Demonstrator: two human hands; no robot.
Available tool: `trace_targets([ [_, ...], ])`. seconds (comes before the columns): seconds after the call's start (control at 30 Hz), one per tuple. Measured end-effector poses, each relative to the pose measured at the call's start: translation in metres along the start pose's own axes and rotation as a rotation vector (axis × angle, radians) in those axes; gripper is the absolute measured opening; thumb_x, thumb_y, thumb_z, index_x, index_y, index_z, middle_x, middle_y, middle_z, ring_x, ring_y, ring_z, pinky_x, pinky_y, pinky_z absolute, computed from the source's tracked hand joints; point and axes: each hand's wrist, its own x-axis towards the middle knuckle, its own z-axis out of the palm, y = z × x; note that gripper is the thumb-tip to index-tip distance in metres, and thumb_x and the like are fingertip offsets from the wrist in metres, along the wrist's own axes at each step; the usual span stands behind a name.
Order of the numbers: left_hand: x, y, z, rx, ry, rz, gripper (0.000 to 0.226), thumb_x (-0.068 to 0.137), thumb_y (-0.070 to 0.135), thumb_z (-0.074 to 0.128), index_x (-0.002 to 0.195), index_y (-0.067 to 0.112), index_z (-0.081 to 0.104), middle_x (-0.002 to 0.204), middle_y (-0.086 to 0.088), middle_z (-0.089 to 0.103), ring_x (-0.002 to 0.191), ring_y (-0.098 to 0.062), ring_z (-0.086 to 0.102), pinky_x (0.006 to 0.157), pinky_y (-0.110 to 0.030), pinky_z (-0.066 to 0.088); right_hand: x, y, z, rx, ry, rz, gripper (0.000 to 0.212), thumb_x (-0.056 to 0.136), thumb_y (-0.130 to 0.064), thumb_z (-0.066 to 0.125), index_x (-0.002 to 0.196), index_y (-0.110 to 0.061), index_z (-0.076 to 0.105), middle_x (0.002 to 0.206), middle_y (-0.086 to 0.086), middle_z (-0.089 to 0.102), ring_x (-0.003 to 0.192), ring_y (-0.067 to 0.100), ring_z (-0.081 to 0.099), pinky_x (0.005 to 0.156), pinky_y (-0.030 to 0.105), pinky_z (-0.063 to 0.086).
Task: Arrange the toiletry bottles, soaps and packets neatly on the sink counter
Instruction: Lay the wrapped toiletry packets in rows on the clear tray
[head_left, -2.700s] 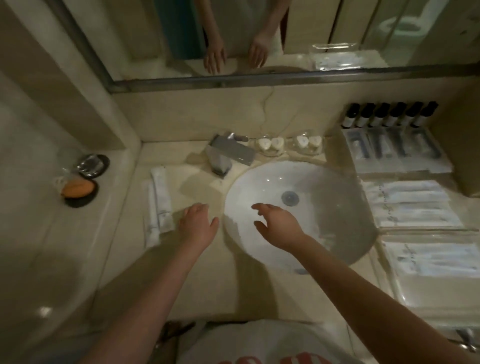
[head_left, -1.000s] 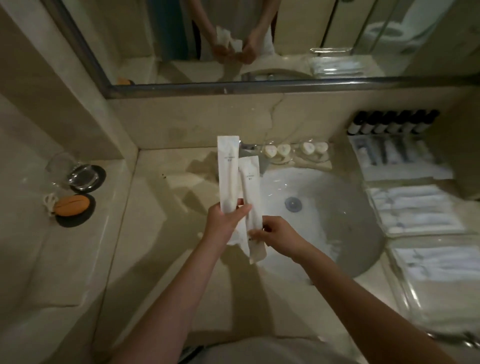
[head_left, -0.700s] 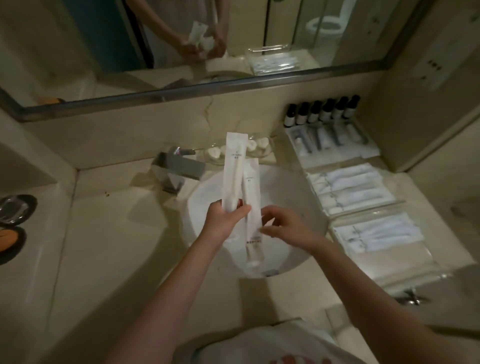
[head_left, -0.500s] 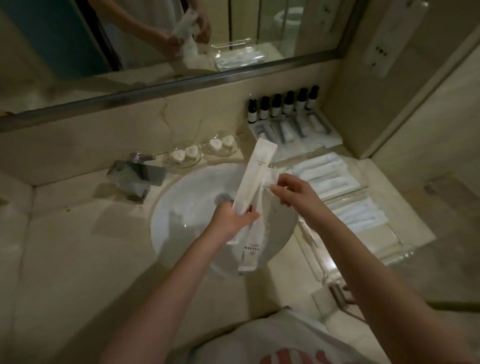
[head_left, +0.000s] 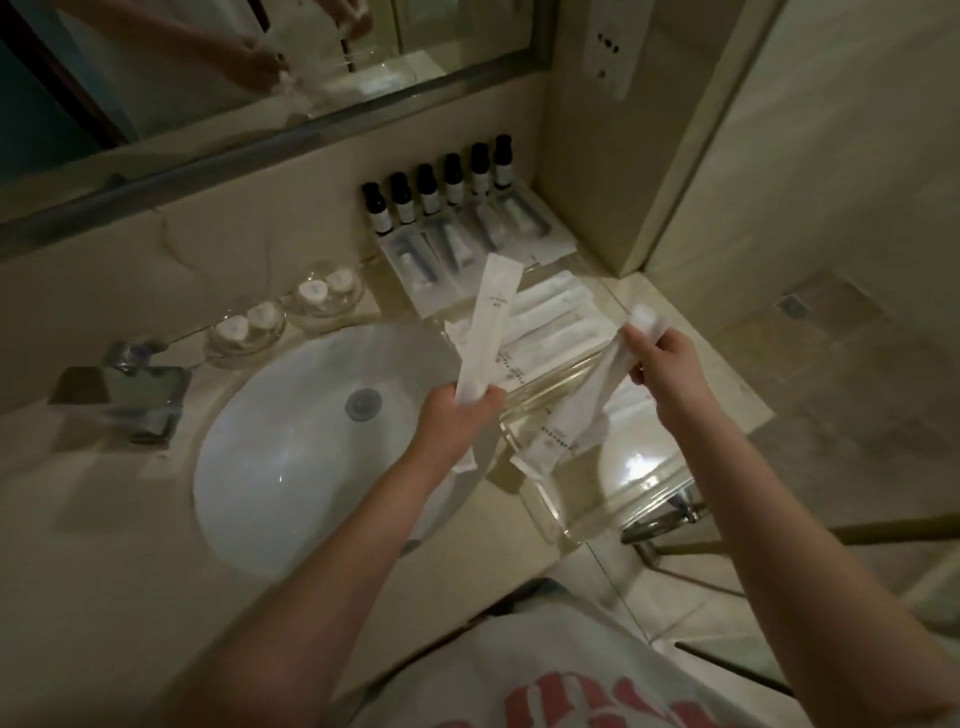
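Observation:
My left hand (head_left: 457, 421) grips the lower end of a long white packet (head_left: 491, 322) that stands nearly upright over the right rim of the basin. My right hand (head_left: 657, 358) holds a second white packet (head_left: 576, 410) by its upper end; it slants down-left over a clear glass tray (head_left: 639, 493). More white packets (head_left: 550, 317) lie in a row on the counter behind. Several dark-capped bottles (head_left: 431, 195) line the back wall, with flat clear packets (head_left: 467, 244) in front of them. Round soaps sit in two glass dishes (head_left: 291, 317).
The white basin (head_left: 291, 467) fills the middle of the counter, with a chrome faucet (head_left: 124, 400) at its left. A mirror (head_left: 208, 67) runs along the back. A side wall (head_left: 587, 130) closes the counter's right end; the floor lies beyond the right edge.
Both packets came off the counter left of the basin and were carried right. My right hand has pulled its packet away from the left hand's, out over the glass tray.

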Motion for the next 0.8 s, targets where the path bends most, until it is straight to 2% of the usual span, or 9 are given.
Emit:
trace_targets([
  [0.1, 0.003, 0.0, 0.009, 0.016, -0.007, 0.005, 0.019, 0.084, 0.028, 0.066, 0.089, 0.009, 0.065, 0.071, 0.002, 0.058, 0.067, -0.012, 0.056, 0.064, -0.027, 0.045, 0.012, 0.018, -0.022, 0.015, 0.085, 0.042, 0.022, 0.093, -0.02, 0.052, 0.072, -0.017, 0.051, 0.063, 0.003, 0.045, 0.051, 0.015, 0.04, 0.05, 0.027, 0.033],
  [0.23, 0.004, -0.002, 0.019, 0.064, -0.005, 0.012, 0.019, 0.085, 0.027, 0.064, 0.072, 0.016, 0.058, 0.059, 0.004, 0.049, 0.054, -0.007, 0.048, 0.05, -0.019, 0.039, 0.019, 0.052, -0.036, -0.037, 0.147, 0.138, 0.017, 0.093, -0.019, 0.05, 0.078, -0.012, 0.053, 0.069, 0.007, 0.049, 0.056, 0.017, 0.044, 0.052, 0.031, 0.038],
  [0.3, 0.005, -0.003, 0.022, 0.071, -0.011, 0.01, 0.021, 0.086, 0.027, 0.064, 0.069, 0.018, 0.056, 0.058, 0.004, 0.048, 0.052, -0.007, 0.046, 0.046, -0.015, 0.037, 0.019, 0.071, -0.035, -0.064, 0.168, 0.211, 0.015, 0.091, -0.022, 0.052, 0.093, -0.008, 0.056, 0.086, 0.016, 0.059, 0.068, 0.022, 0.054, 0.063, 0.037, 0.047],
  [0.37, 0.004, -0.004, 0.024, 0.065, -0.015, 0.009, 0.021, 0.086, 0.026, 0.064, 0.069, 0.018, 0.055, 0.057, 0.005, 0.047, 0.052, -0.006, 0.046, 0.044, -0.013, 0.037, 0.019, 0.084, -0.033, -0.143, 0.212, 0.265, 0.022, 0.088, -0.024, 0.055, 0.105, -0.008, 0.055, 0.105, 0.018, 0.062, 0.085, 0.029, 0.059, 0.077, 0.043, 0.052],
  [0.47, 0.004, -0.006, 0.024, 0.054, -0.014, 0.021, 0.021, 0.087, 0.025, 0.064, 0.069, 0.017, 0.055, 0.057, 0.005, 0.047, 0.052, -0.006, 0.045, 0.041, -0.009, 0.035, 0.013, 0.087, -0.032, -0.365, 0.251, 0.275, 0.039, 0.086, -0.022, 0.058, 0.12, -0.006, 0.045, 0.118, 0.017, 0.057, 0.103, 0.036, 0.057, 0.086, 0.043, 0.049],
  [0.53, 0.004, -0.008, 0.024, 0.055, -0.015, 0.021, 0.02, 0.087, 0.025, 0.063, 0.072, 0.016, 0.055, 0.057, 0.005, 0.047, 0.052, -0.006, 0.045, 0.041, -0.009, 0.035, 0.006, 0.085, -0.033, -0.551, 0.239, 0.182, 0.046, 0.086, -0.016, 0.058, 0.126, -0.004, 0.04, 0.122, 0.019, 0.053, 0.106, 0.039, 0.055, 0.083, 0.041, 0.045],
  [0.67, 0.005, -0.012, 0.026, 0.07, -0.019, 0.02, 0.026, 0.086, 0.025, 0.063, 0.064, 0.019, 0.052, 0.055, 0.004, 0.044, 0.049, -0.007, 0.042, 0.044, -0.014, 0.035, -0.006, 0.091, -0.035, -0.988, 0.169, -0.28, 0.052, 0.079, -0.012, 0.063, 0.128, -0.004, 0.046, 0.121, 0.022, 0.048, 0.106, 0.039, 0.05, 0.083, 0.046, 0.047],
  [0.73, 0.005, -0.014, 0.027, 0.073, -0.027, 0.024, 0.027, 0.086, 0.026, 0.063, 0.064, 0.017, 0.051, 0.055, 0.003, 0.043, 0.048, -0.008, 0.041, 0.042, -0.013, 0.035, -0.008, 0.091, -0.035, -1.046, 0.018, -0.386, 0.048, 0.077, -0.015, 0.066, 0.124, -0.011, 0.054, 0.116, 0.016, 0.052, 0.105, 0.033, 0.05, 0.082, 0.042, 0.048],
  [0.8, 0.006, -0.015, 0.029, 0.071, -0.034, 0.026, 0.026, 0.086, 0.026, 0.063, 0.064, 0.017, 0.051, 0.054, 0.002, 0.042, 0.047, -0.008, 0.04, 0.044, -0.016, 0.035, -0.011, 0.093, -0.035, -0.992, -0.192, -0.406, 0.039, 0.076, -0.019, 0.07, 0.114, -0.017, 0.062, 0.108, 0.008, 0.052, 0.098, 0.025, 0.051, 0.08, 0.037, 0.05],
])
